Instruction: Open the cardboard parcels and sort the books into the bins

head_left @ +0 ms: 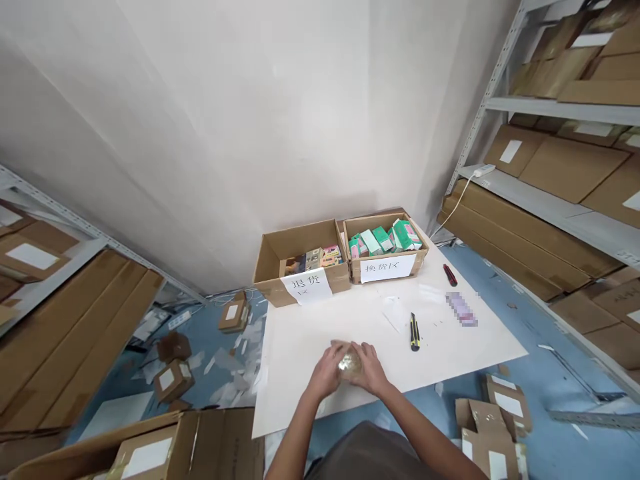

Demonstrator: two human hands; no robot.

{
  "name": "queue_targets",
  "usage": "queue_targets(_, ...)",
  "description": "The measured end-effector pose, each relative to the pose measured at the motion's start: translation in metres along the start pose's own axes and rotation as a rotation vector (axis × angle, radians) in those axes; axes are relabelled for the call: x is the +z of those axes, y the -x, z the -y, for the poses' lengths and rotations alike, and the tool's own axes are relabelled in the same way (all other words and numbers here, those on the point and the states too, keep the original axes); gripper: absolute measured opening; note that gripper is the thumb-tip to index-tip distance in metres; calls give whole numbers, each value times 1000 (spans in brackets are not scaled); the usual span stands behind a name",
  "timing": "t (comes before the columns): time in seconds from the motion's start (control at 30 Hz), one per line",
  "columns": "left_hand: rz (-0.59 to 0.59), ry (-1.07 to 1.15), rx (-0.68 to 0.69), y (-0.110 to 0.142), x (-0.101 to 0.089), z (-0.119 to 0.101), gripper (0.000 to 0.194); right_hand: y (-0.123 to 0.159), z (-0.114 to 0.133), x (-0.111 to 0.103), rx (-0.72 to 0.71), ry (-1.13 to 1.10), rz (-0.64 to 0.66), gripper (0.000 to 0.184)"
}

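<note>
Handling seemed underway: left hand (327, 370) and right hand (369, 369) clamped a small brown taped package (350, 364) left of the yellow-and-black utility knife (415, 332), the next move likely needing steadiness.

Table (300, 327) before wall (300, 133). Along its back: left carton (270, 263), right carton (423, 257), side by side, small boxes (383, 239) in both. Near front edge: package (350, 364) between left hand (327, 368) and right hand (370, 368). Utility knife (415, 332) right of these; second knife (450, 275) farther back, right.
</note>
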State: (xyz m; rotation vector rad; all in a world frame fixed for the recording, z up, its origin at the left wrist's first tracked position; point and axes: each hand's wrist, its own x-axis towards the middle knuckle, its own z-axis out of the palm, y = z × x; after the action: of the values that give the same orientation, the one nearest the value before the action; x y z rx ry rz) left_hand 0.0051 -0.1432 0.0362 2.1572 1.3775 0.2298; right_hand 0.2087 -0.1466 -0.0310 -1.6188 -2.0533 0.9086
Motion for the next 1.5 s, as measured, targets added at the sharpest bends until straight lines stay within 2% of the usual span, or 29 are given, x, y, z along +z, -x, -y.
queue_targets(0.13,-44,-111,79,-20,-30,-9,94,-25,8,-7,-5,-59,-141,128)
queue_targets(0.23,-69,-127,157,-32,-31,-12,85,-36,12,3,64,2,-174,120)
queue_targets(0.33,-51,-19,170,-37,-14,-3,83,-34,11,23,255,116,-49,112)
queue_targets(0.4,-81,65,51,-34,1,11,82,-26,6,36,386,140,59,114)
queue_targets(0.47,-106,103,-114,-28,13,27,83,-17,2,44,434,110,84,116)
queue_targets(0.57,-44,134,-263,-17,23,51,93,-11,-2,45,345,74,21,110)
queue_targets(0.63,20,189,-263,-15,28,63,94,-15,-1,44,279,75,4,102)
queue_targets(0.7,45,259,-213,-17,36,73,84,-24,0,44,246,94,27,91)
queue_targets(0.8,-20,354,-152,-24,52,84,69,-40,0,47,241,129,57,74)
queue_targets(0.9,-148,438,-123,-34,64,92,60,-49,1,47,240,92,8,62)
queue_targets(0.97,-227,507,-99,-41,61,96,52,-54,4,38,214,36,-63,52)
queue_targets(1.03,-309,595,-83,-50,48,97,46,-63,9,21,165,-30,-185,44)
queue_targets(1.1,-413,685,-80,-59,30,95,48,-76,15,1,127,-91,-308,41)
queue_targets(1.17,-498,763,-86,-69,14,94,57,-93,18,-15,135,-129,-349,44)
queue_targets(1.23,-497,810,-83,-79,5,95,67,-112,18,-23,188,-131,-288,45)
queue_targets(1.3,-448,814,-94,-86,5,99,69,-127,14,-23,253,-115,-185,44)
queue_targets(1.4,-415,761,-166,-91,10,109,57,-139,11,-17,303,-83,-87,44)
queue_targets(1.5,-422,701,-278,-84,10,122,49,-134,13,-12,277,-48,-77,49)
